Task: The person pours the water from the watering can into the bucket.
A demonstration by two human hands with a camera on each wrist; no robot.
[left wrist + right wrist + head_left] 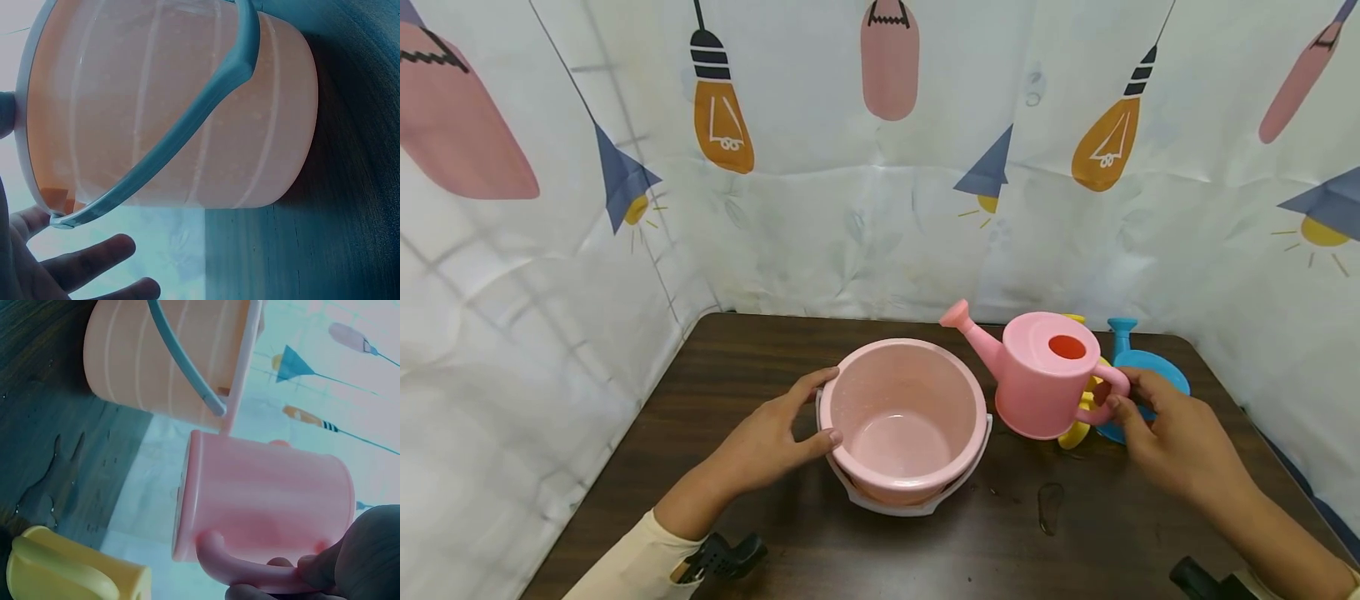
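A light pink bucket stands upright on the dark wooden table, its inside bare. My left hand touches its left rim with thumb and index finger. In the left wrist view the other fingers stretch out apart from the bucket. My right hand grips the handle of a pink watering can, held upright above the table right of the bucket. Its spout points left, toward the bucket's far right side. The right wrist view shows fingers curled round that handle.
Behind the pink can stand a blue watering can and a yellow watering can, partly hidden. Small wet marks lie on the table near the bucket. A printed white cloth hangs around the table.
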